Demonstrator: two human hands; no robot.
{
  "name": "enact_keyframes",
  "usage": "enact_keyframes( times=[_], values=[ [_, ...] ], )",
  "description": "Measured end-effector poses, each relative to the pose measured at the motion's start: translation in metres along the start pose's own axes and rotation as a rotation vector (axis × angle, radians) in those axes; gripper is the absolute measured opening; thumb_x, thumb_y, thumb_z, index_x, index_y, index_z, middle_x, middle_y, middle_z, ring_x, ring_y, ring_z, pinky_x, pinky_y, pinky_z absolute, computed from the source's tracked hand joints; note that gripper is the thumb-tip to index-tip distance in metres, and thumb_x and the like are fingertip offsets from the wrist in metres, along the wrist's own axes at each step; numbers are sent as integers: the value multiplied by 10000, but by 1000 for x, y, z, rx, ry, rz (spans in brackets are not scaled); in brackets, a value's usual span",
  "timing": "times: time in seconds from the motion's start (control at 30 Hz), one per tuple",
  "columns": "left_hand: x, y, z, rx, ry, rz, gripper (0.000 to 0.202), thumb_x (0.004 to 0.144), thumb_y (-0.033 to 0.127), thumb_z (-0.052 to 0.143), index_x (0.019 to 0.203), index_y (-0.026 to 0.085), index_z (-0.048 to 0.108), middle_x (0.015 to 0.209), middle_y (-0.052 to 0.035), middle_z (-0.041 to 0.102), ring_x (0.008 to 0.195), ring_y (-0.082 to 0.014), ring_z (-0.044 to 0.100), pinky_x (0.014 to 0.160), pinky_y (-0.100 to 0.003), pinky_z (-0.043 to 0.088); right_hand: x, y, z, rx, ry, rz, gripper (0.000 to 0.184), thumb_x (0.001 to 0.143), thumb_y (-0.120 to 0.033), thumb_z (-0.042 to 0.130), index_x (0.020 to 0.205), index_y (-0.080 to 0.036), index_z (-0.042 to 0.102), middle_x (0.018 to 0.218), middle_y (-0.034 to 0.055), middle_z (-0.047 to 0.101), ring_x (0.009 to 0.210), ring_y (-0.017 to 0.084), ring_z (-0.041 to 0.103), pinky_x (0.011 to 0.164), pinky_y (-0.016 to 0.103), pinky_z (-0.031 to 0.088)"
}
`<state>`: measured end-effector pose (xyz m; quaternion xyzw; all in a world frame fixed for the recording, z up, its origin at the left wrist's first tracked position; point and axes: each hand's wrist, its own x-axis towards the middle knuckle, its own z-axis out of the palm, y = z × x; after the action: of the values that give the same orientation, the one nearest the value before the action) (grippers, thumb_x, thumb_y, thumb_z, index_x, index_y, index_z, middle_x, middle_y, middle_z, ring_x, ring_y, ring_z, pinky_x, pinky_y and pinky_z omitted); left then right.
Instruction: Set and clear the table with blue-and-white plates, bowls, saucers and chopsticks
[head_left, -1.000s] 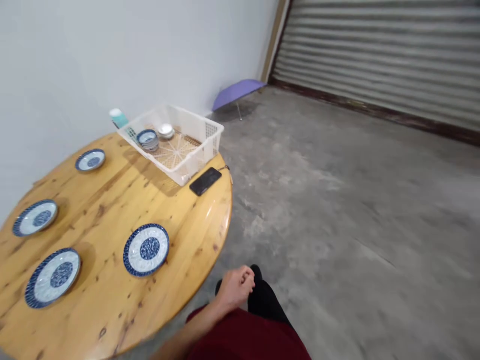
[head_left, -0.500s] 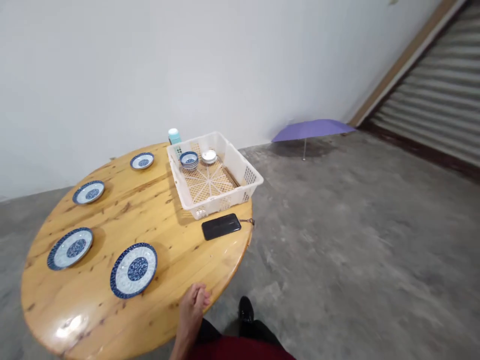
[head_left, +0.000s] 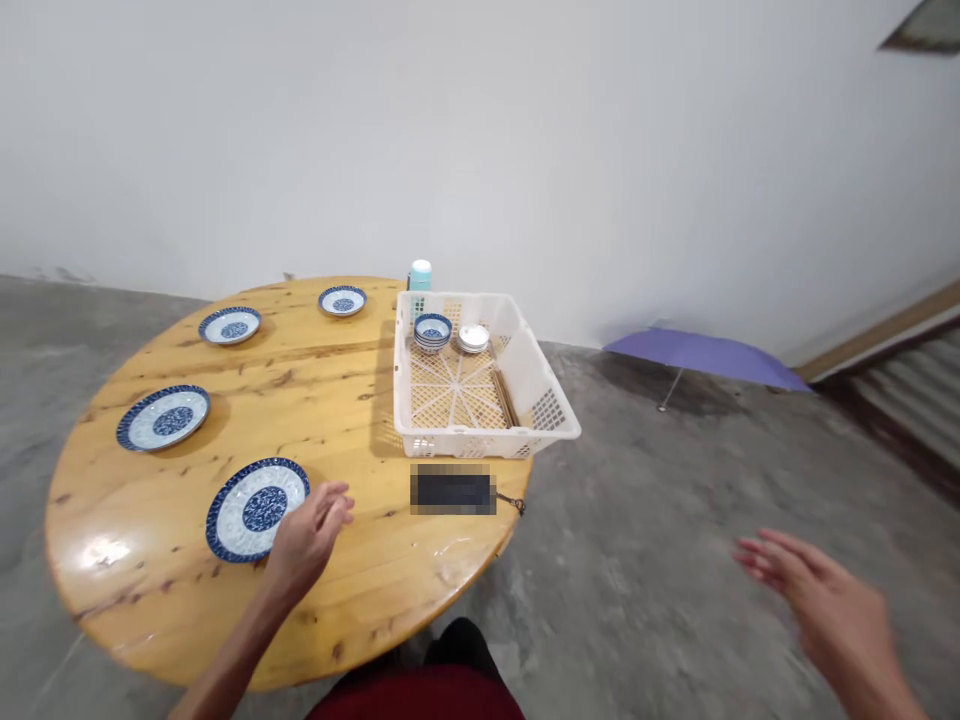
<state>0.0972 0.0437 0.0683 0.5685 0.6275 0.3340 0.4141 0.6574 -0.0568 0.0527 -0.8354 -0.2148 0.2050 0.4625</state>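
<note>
My left hand (head_left: 313, 532) hovers over the near table edge, beside the right rim of the closest blue-and-white plate (head_left: 257, 510). Its fingers are loosely bent and apart, with nothing in them. Out to the right, above the concrete floor, my right hand (head_left: 821, 595) has its fingers stretched out and holds nothing; it is slightly blurred. A white plastic basket (head_left: 491, 443) stands ahead on the table. In it are a stack of blue-patterned bowls (head_left: 433, 333), a stack of small white dishes (head_left: 473, 338) and a bundle of thin brown sticks (head_left: 505, 400).
More plates (head_left: 163, 418) lie spaced around the left side of the round wooden table (head_left: 330, 400). A dark phone (head_left: 453, 491) with a strap lies before the basket. Behind the basket stands a turquoise bottle (head_left: 421, 275). An open purple umbrella (head_left: 705, 356) rests on the floor by the wall.
My left hand has moved left and forward, toward the closest plate. My right hand has come into view at the right. The view has turned, shifting the basket and umbrella rightward.
</note>
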Motion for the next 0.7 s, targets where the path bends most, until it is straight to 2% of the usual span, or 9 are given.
enact_keyframes(
  times=[0.07,0.17,0.23,0.33,0.43,0.53,0.6,0.7],
  values=[
    [21,23,-6,-4,-32,70,516,841,597,527,1151,191,602,1114,-135,743,977,-276,735,848,-397,590,8,-48,12,20,-47,-133,352,733,-556,635,998,-325,647,1070,193,711,1026,382,702,948,481,574],
    [55,61,-6,15,-44,184,556,860,562,520,1261,180,577,1282,-155,676,1122,-289,685,900,-407,573,23,-115,42,17,-147,-300,336,754,-526,668,988,-286,675,1005,160,734,894,331,720,867,475,593],
    [81,87,-1,31,-36,249,563,872,536,512,1306,182,567,1336,-148,645,1179,-292,654,938,-422,555,36,-156,71,16,-234,-395,362,743,-503,679,995,-244,681,931,126,747,801,287,717,799,450,602],
    [125,124,17,35,-9,291,519,882,481,506,1296,178,581,1345,-130,641,1212,-286,630,998,-435,518,61,-207,129,-17,-407,-531,377,756,-459,670,1030,-201,682,906,89,748,765,241,711,740,392,595],
    [179,155,43,-8,27,274,467,896,429,497,1265,160,597,1327,-134,645,1182,-273,637,1011,-432,503,90,-243,199,-80,-591,-624,345,800,-386,637,1048,-150,681,941,102,746,786,219,707,729,352,585],
    [242,171,79,-80,64,211,455,903,410,508,1253,132,590,1283,-149,650,1132,-261,643,961,-418,522,119,-267,274,-162,-737,-639,352,852,-302,577,1115,-88,667,997,130,739,832,212,702,750,338,573],
    [287,171,106,-147,72,138,426,908,417,517,1194,112,601,1219,-142,663,1108,-253,638,923,-397,531,136,-280,324,-236,-788,-658,372,867,-268,554,1161,-61,653,1066,153,725,898,219,690,799,338,552],
    [350,155,150,-254,75,-52,401,917,435,515,1088,87,615,1113,-143,682,1063,-256,640,875,-385,537,154,-296,390,-373,-772,-757,364,872,-262,560,1159,-59,653,1154,167,694,1002,234,649,886,334,493]
  ],
)
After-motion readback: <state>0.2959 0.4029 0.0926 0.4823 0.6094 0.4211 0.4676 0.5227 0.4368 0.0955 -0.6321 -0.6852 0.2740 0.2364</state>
